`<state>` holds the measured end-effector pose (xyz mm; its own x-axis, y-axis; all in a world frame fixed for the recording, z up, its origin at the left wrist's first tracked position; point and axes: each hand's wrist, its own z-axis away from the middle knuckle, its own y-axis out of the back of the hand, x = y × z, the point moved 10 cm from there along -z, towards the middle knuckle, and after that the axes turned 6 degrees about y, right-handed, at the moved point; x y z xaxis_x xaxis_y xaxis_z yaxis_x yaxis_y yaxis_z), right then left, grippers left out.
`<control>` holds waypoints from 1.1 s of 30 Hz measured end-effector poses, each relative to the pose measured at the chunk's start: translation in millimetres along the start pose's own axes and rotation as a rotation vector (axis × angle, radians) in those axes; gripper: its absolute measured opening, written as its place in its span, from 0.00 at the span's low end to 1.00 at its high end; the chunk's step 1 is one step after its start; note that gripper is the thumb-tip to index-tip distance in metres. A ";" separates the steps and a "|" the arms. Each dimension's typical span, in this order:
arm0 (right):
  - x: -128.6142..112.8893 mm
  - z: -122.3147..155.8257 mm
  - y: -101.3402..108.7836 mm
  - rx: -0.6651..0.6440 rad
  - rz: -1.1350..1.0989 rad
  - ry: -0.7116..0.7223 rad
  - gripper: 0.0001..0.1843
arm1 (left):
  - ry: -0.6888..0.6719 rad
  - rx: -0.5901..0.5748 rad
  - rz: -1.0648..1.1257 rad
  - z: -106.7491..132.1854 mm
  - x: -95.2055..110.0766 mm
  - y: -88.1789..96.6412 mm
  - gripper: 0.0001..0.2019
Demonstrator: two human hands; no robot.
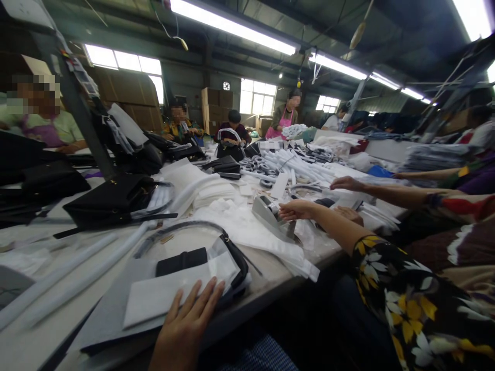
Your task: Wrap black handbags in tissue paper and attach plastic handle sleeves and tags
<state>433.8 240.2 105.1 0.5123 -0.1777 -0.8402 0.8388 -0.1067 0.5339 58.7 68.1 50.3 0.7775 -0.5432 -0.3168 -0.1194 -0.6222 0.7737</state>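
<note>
My left hand (pixel 189 322) lies flat at the bottom middle, fingers stretched and slightly apart, resting on a white sheet (pixel 162 296). The sheet covers a flat grey bag (pixel 112 309) at the table's near edge. A folded black piece (pixel 181 260) and a black strap in clear wrap (pixel 235 257) lie on the bag just beyond my fingertips. Nothing is gripped in the hand. My right hand is out of the picture.
A person in a flowered sleeve (pixel 390 278) sits close on my right, hand (pixel 297 208) by a grey dispenser (pixel 270 216). Black handbags (pixel 112 198) stand at the left. White wrapped tubes (pixel 77 273), paper and straps cover the long table (pixel 270 273). Several people work around it.
</note>
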 end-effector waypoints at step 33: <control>-88.1 142.5 -93.0 -0.359 0.437 0.841 0.09 | 0.033 -0.073 0.040 1.5 0.5 -0.4 0.35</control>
<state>284.3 126.4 142.9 0.6353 0.6304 -0.4462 0.4820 0.1278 0.8668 58.2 67.3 49.1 0.7932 -0.5472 -0.2671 -0.1067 -0.5568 0.8238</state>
